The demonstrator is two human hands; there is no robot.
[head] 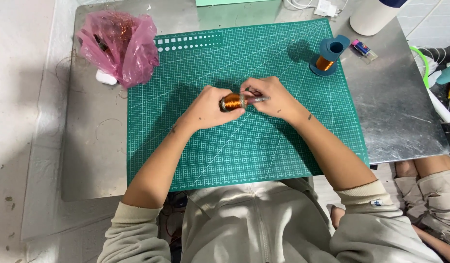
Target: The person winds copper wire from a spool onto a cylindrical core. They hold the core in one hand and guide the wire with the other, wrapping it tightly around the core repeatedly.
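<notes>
Left hand (209, 108) closed around the copper wire coil (233, 102), held just above the middle of the green cutting mat (244, 156); right hand (271, 99) pinches a slim metal tool (258, 100) whose tip touches the coil's end. Blue spool (328, 57) stands far right on the mat, pink plastic bag (121, 46) at the mat's far left corner

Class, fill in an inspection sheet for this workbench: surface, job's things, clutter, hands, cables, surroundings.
Surface: green cutting mat on a metal table.
Job's things: copper wire coil held above the mat; thin metal tool at its end.
Clutter: pink plastic bag, blue spool of copper wire, white cylinder, small lighter-like item.
Hands: left hand grips the coil; right hand holds the tool.
Cables: white cable at top edge.
Surroundings: another person's knees at right.
</notes>
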